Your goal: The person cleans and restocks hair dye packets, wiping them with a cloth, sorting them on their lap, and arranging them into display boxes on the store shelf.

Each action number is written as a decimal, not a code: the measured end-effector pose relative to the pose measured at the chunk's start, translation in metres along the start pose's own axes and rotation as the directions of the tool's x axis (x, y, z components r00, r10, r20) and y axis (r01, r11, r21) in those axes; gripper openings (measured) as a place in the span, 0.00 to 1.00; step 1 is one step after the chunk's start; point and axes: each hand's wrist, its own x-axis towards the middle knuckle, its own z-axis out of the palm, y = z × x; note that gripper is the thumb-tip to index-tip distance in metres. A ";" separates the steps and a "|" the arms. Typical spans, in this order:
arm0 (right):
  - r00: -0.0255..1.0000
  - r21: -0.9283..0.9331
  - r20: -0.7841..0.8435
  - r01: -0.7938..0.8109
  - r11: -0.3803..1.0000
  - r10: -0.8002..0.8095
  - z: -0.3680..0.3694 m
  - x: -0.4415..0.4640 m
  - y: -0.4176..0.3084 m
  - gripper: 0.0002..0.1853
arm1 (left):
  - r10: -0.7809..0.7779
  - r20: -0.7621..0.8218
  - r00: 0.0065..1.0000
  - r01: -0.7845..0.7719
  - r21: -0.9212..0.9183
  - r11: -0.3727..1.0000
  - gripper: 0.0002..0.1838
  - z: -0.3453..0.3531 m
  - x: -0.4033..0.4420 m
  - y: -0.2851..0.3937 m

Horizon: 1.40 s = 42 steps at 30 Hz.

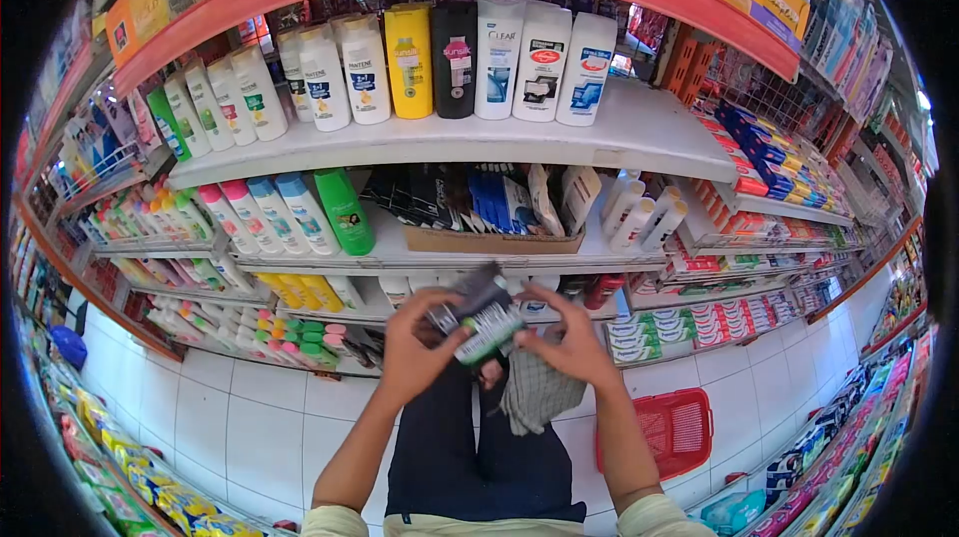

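In front of the lower shelf, above the lap, both my hands hold a dark packet with a white and green printed panel. Its print is blurred. My left hand grips the packet's left side, fingers partly hidden behind it. My right hand is closed on its right edge with the thumb in front. A grey checked cloth hangs just below my right hand, over the right thigh; whether the fingers also hold it I cannot tell. Behind, an open cardboard box holds several dark and blue packets.
Shampoo bottles line the upper white shelf. A green bottle stands left of the box. On the tiled floor at right sits a red basket. Boxed goods fill the right shelves; packets edge the lower left.
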 end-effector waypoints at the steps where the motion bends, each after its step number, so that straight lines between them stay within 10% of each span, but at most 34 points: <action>1: 0.997 0.071 0.065 -0.034 0.997 0.029 0.006 -0.005 0.006 0.20 | 0.068 0.093 0.993 -0.069 0.008 0.998 0.22 0.003 -0.003 -0.006; 5: 0.962 0.185 0.264 -0.127 0.975 0.076 0.003 -0.026 0.033 0.14 | -0.016 -0.017 1.000 0.014 -0.104 0.995 0.27 0.011 -0.007 0.004; 8: 0.944 0.087 0.226 -0.265 0.960 0.240 -0.003 -0.046 0.055 0.12 | 0.332 -0.435 0.837 -0.147 0.406 0.902 0.27 -0.002 0.027 -0.017; 14: 0.944 0.044 0.187 -0.283 0.958 0.270 -0.009 -0.074 0.055 0.12 | 0.404 -0.493 0.771 -0.065 0.570 0.819 0.28 0.002 0.099 -0.037; 20: 0.960 0.230 0.121 -0.273 0.934 0.251 -0.005 -0.093 0.063 0.12 | 0.388 -0.719 0.576 -0.119 0.396 0.911 0.30 0.020 0.130 -0.043; 26: 0.917 0.322 0.177 -0.397 0.859 0.358 -0.004 -0.101 0.080 0.13 | 0.353 -0.724 0.593 -0.009 0.432 0.902 0.37 0.024 0.142 -0.042; 29: 0.922 0.343 0.163 -0.386 0.856 0.351 -0.001 -0.098 0.072 0.13 | 0.351 -0.778 0.522 -0.243 0.259 0.935 0.40 0.025 0.156 -0.051; 35: 0.909 0.261 0.211 -0.407 0.875 0.360 0.004 -0.096 0.072 0.14 | 0.232 -0.751 0.618 -0.115 0.206 0.972 0.21 0.024 0.178 -0.067; 42: 0.910 0.293 0.194 -0.410 0.864 0.366 0.003 -0.101 0.077 0.14 | 0.460 -0.754 0.468 -0.062 0.491 0.869 0.14 0.026 0.191 -0.070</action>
